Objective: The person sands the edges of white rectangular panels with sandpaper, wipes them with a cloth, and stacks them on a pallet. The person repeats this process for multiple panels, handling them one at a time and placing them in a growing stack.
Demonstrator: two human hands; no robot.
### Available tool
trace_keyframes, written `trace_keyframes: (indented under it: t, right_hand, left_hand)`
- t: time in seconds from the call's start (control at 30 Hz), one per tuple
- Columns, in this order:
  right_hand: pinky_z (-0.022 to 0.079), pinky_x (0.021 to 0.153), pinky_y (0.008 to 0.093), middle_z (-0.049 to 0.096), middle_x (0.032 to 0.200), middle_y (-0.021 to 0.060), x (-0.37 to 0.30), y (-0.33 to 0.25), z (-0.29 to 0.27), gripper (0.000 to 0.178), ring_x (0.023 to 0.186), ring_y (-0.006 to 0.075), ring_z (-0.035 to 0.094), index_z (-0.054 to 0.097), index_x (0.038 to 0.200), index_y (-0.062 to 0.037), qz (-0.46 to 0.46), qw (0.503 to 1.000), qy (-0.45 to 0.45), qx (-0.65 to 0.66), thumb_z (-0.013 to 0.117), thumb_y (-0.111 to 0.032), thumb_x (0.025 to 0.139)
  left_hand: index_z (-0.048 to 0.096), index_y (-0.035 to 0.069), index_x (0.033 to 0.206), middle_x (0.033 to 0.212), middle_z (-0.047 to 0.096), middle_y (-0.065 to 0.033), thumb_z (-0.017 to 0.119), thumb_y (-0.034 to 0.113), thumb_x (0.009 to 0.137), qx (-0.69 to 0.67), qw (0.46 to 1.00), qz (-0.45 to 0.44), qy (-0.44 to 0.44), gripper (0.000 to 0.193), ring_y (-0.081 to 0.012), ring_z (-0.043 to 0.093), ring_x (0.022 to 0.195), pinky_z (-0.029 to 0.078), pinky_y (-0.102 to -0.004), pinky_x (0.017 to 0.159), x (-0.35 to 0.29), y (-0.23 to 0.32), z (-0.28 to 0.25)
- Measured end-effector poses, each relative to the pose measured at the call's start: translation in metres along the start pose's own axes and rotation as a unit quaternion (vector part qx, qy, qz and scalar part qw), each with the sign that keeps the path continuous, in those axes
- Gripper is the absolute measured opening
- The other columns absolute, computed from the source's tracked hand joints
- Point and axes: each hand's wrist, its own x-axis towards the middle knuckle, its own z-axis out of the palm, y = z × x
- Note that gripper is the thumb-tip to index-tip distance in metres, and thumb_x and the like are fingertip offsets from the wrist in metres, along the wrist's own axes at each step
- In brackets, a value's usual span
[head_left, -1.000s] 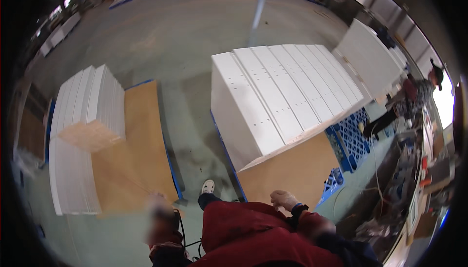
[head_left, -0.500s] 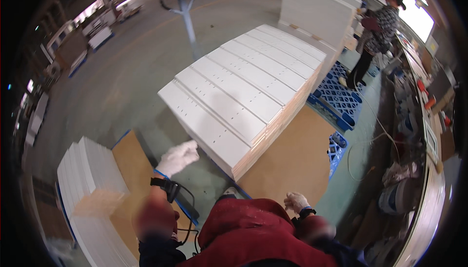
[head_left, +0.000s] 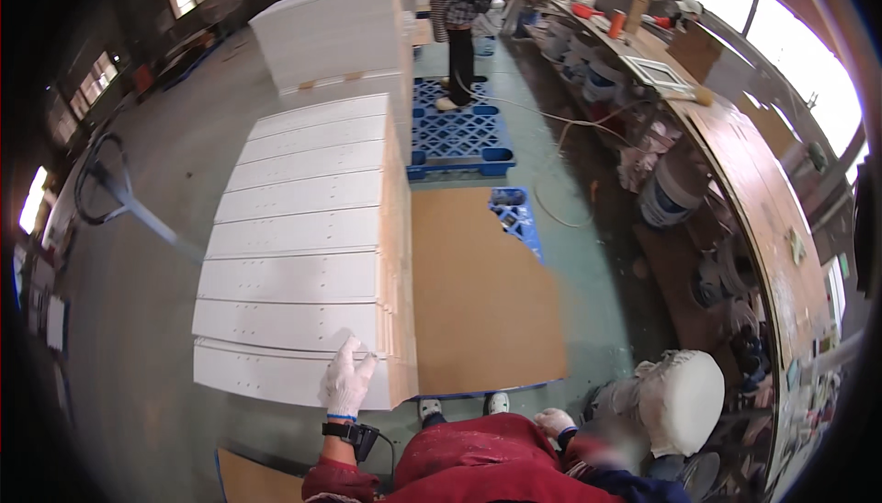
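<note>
Workshop floor, stack of white panels (head_left: pixel 299 255) on a pallet, left hand (head_left: pixel 347 381) open flat on the nearest panel, nothing lifted yet, right hand (head_left: pixel 553 422) low, grip unclear.

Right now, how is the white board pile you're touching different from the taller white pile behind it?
The near board stack is low, its top showing long boards side by side; the far stack stands much taller. The left hand rests on the near one; nothing touches the far one. Both are white.
</note>
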Motion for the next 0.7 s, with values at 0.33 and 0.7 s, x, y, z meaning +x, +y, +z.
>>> trace_keyframes:
  t: [0.33,0.7]
  right_hand:
    - [0.047,0.082,0.0378,0.065,0.102,0.0163,-0.009,0.013,-0.051,0.045,0.094,0.031,0.061,0.06,0.115,-0.0046,-0.164,0.986,0.015,0.018,0.052,-0.041,0.089]
    - [0.048,0.066,0.0232,0.06,0.114,0.0034,-0.12,-0.168,-0.136,0.054,0.081,0.0064,0.057,0.044,0.134,-0.0083,-0.395,0.757,-0.443,0.273,0.058,-0.04,0.092]
  left_hand:
    - [0.059,0.004,0.112,0.103,0.061,-0.0051,0.064,0.017,0.088,-0.3,0.943,0.033,-0.139,0.028,-0.0132,0.058,0.097,0.047,-0.0282,0.087,0.055,0.125,0.122]
    - [0.053,-0.001,0.114,0.109,0.06,-0.0183,0.061,0.018,0.089,-0.606,0.767,-0.158,-0.137,0.032,-0.0331,0.062,0.096,0.057,-0.0496,0.079,0.086,0.222,0.298]
